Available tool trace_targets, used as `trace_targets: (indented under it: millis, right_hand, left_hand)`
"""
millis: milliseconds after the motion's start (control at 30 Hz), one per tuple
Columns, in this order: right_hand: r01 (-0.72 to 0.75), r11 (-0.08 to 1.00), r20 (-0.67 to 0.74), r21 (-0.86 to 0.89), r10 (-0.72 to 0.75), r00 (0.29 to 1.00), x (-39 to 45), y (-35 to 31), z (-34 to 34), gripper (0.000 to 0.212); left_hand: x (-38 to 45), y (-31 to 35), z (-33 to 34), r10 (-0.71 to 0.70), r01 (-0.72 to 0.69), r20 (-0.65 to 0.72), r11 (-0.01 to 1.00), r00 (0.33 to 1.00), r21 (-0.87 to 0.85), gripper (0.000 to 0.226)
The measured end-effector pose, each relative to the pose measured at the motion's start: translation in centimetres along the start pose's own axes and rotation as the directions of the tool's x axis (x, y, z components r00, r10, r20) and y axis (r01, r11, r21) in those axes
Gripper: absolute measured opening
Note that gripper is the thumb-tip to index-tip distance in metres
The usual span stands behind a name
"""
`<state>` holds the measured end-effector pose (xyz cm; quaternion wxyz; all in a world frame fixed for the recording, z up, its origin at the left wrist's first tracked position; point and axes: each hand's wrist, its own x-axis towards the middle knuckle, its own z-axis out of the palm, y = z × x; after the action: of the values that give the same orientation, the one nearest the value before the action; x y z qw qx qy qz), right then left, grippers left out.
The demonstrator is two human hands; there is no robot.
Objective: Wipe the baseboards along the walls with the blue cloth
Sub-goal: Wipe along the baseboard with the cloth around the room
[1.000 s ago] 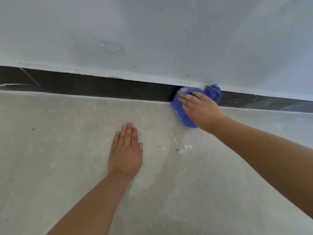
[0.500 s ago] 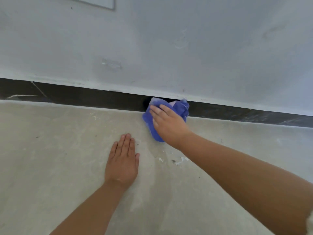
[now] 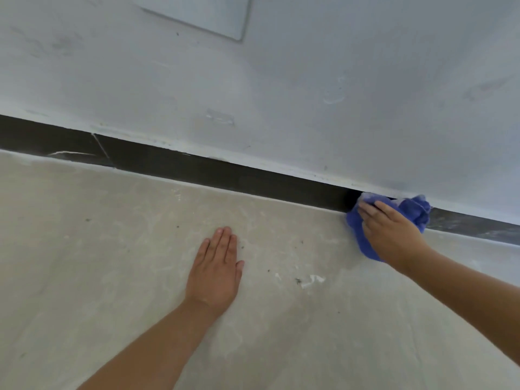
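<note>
A dark baseboard (image 3: 197, 167) runs along the foot of the pale wall, slanting down to the right. The bunched blue cloth (image 3: 417, 211) lies against it at the right. My right hand (image 3: 391, 235) presses the cloth onto the baseboard with fairly straight fingers; the thumb is hidden. Part of the cloth hangs down to the floor beside the hand. My left hand (image 3: 216, 271) rests flat on the floor, fingers together, well left of the cloth and a short way out from the baseboard.
The beige floor (image 3: 112, 249) is dusty, with white paint flecks (image 3: 312, 280) and small dark specks between my hands. A pale wall plate (image 3: 202, 15) sits high on the wall. A joint (image 3: 101, 149) crosses the baseboard at the left.
My right hand slid the cloth left along the baseboard, then back to the right, farther from my left hand. The left hand stayed planted. The view rose, bringing the wall plate in.
</note>
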<state>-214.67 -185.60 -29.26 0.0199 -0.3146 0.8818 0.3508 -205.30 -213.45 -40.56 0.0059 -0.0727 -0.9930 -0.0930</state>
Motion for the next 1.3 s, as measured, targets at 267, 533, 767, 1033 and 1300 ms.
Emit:
trace_targets:
  millis: [267, 533, 767, 1033, 1300]
  right_hand:
    - [0.205, 0.974, -0.127, 0.092, -0.193, 0.973, 7.1, -9.4, -10.5, 0.043]
    - [0.294, 0.873, -0.044, -0.389, -0.337, 0.941, 14.4, -13.4, -13.1, 0.048]
    - [0.408, 0.818, 0.211, -0.406, -0.350, 0.913, 10.4, -8.8, -8.8, 0.048]
    - [0.140, 0.952, 0.263, -0.274, -0.066, 0.963, 0.7, -0.3, -3.8, 0.047]
    - [0.205, 0.976, 0.210, 0.075, -0.216, 0.954, 1.6, -3.9, -5.6, 0.052]
  left_hand:
    - [-1.7, -5.2, -0.7, -0.136, 0.142, -0.106, 0.989, 0.985, 0.049, 0.059]
    - [-2.0, -5.7, 0.0, -0.152, 0.158, -0.155, 0.987, 0.976, 0.031, 0.078]
    - [-2.0, -5.9, 0.1, -0.143, 0.151, -0.124, 0.987, 0.982, 0.061, 0.064]
    - [-1.0, -3.8, -1.4, -0.041, 0.050, -0.190, 0.998, 0.981, 0.043, 0.076]
    - [-1.5, 5.0, 0.9, 0.036, -0.036, -0.002, 0.988, 0.999, -0.149, 0.073]
